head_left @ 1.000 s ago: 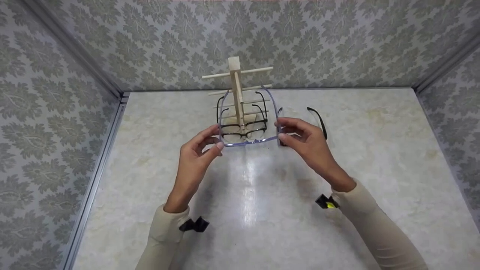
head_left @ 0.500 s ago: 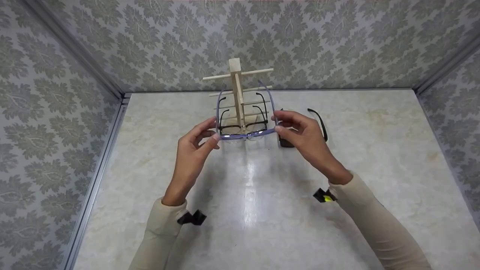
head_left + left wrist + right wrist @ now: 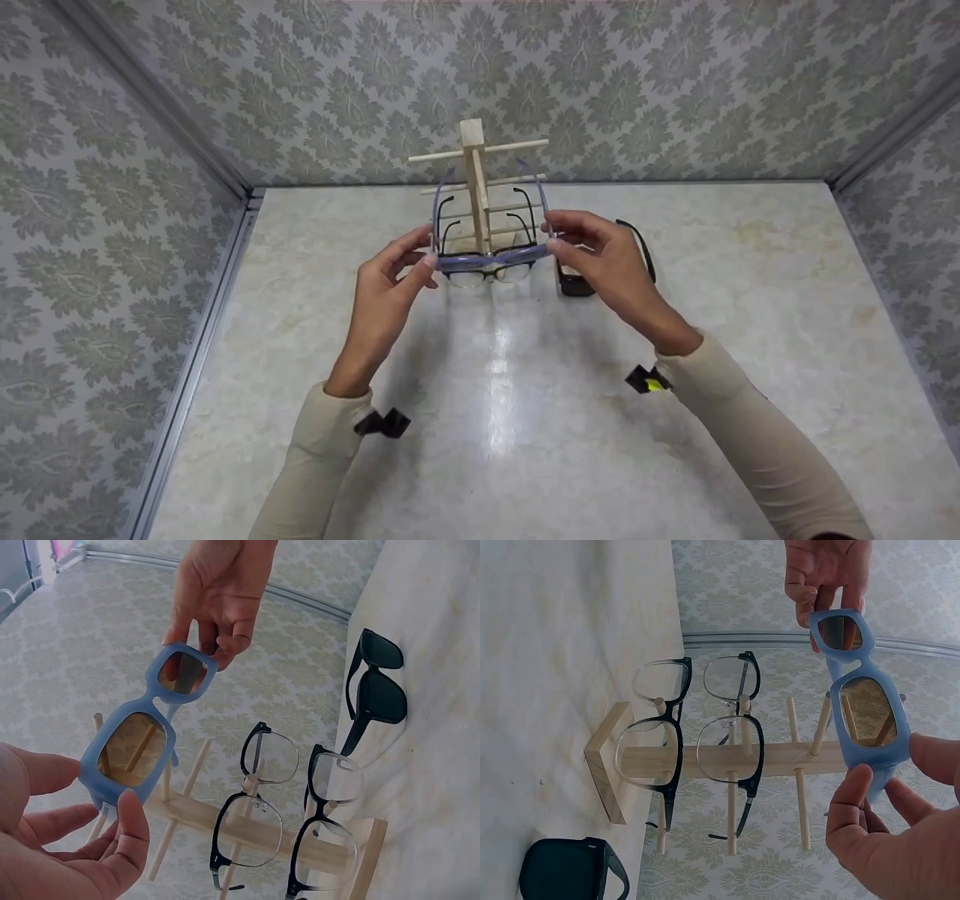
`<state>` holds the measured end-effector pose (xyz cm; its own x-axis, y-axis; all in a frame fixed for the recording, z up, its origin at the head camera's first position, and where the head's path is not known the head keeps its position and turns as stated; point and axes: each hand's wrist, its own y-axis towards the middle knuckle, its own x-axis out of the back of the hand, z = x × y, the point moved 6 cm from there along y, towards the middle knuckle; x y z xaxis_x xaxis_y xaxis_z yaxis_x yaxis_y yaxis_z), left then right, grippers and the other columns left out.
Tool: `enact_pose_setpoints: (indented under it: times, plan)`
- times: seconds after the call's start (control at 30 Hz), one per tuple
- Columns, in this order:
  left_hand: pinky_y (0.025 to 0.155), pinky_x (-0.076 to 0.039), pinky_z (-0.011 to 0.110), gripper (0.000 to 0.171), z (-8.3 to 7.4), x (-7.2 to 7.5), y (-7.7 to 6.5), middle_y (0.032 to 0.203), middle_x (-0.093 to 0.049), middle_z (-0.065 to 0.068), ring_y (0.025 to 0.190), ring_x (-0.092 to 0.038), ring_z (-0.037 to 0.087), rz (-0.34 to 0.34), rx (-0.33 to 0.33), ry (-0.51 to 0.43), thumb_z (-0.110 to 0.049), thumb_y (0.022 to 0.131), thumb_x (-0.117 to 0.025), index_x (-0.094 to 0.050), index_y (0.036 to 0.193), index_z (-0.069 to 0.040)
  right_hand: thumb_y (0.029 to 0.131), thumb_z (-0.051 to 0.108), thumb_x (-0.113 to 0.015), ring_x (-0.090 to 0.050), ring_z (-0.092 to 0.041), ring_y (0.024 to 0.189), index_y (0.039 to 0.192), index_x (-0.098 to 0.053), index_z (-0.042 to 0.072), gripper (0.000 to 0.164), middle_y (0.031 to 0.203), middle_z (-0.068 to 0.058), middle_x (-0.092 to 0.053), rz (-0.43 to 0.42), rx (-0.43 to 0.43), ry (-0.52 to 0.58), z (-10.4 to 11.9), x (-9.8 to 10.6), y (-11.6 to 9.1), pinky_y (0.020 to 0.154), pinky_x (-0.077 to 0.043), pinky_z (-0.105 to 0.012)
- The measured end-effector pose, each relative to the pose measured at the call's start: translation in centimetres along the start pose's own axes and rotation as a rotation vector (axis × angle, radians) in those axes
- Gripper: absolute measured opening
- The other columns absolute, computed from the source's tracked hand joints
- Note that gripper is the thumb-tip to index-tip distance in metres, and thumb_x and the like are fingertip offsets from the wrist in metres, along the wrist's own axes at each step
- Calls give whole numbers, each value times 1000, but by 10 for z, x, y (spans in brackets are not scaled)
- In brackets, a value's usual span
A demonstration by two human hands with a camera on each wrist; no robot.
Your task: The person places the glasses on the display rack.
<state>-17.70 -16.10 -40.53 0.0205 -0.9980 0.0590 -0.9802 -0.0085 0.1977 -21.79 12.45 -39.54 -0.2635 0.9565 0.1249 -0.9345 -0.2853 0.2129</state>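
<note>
Pale blue sunglasses (image 3: 152,700) with brownish lenses are held up between both hands, lenses facing the person. My left hand (image 3: 386,289) pinches one side near the hinge between thumb and fingers. On the other side, my right hand (image 3: 611,259) pinches the opposite hinge in the same way. The temples point away and straddle a wooden display stand (image 3: 474,187) with crosswise pegs. Two pairs of black half-rim eyeglasses sit on the stand's lower pegs, the upper eyeglasses (image 3: 757,739) just below the blue pair and the lower eyeglasses (image 3: 678,757) nearer the base.
Black sunglasses (image 3: 381,699) rest on the marbled table (image 3: 495,480) right of the stand, partly behind my right hand in the head view. The top peg (image 3: 517,145) carries nothing. A patterned wall (image 3: 675,90) stands close behind, with metal rails along the side corners.
Both hands have moved forward toward the stand with the blue sunglasses, whose front has tipped so the lenses show more and now overlaps the upper eyeglasses in the head view.
</note>
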Motion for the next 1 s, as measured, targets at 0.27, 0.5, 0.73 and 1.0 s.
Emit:
enact_pose_setpoints:
  times: [0.27, 0.5, 0.73, 1.0]
  plan:
    - [85, -62, 31, 42, -2, -3, 9, 144, -67, 17, 112, -70, 25, 2, 14, 9, -8, 110, -67, -64, 151, 2, 108, 8, -73, -69, -27, 112, 145, -70, 1, 38, 137, -21, -71, -5, 5, -32, 3, 5, 6, 87, -63, -31]
    - [83, -62, 30, 42, -1, -1, 17, 143, -67, 20, 108, -70, 23, -16, 29, -10, -10, 110, -67, -65, 150, 2, 108, 11, -74, -70, -25, 111, 144, -70, 2, 38, 136, -18, -72, -3, 4, -72, 3, 5, 14, 88, -62, -34]
    - [83, -62, 30, 41, 3, 3, 24, 142, -67, 21, 99, -70, 22, -33, 30, -48, -11, 111, -67, -65, 149, 2, 108, 12, -73, -70, -27, 114, 143, -71, 1, 37, 135, -15, -73, -5, 9, -73, 2, 4, 22, 85, -62, -35]
    - [82, -62, 29, 40, 6, 5, 33, 143, -67, 24, 101, -70, 21, -50, 35, -51, -12, 112, -66, -65, 149, 3, 109, 15, -73, -70, -26, 105, 144, -71, 2, 37, 136, -22, -71, -21, -4, -37, -2, 3, 34, 82, -59, -34]
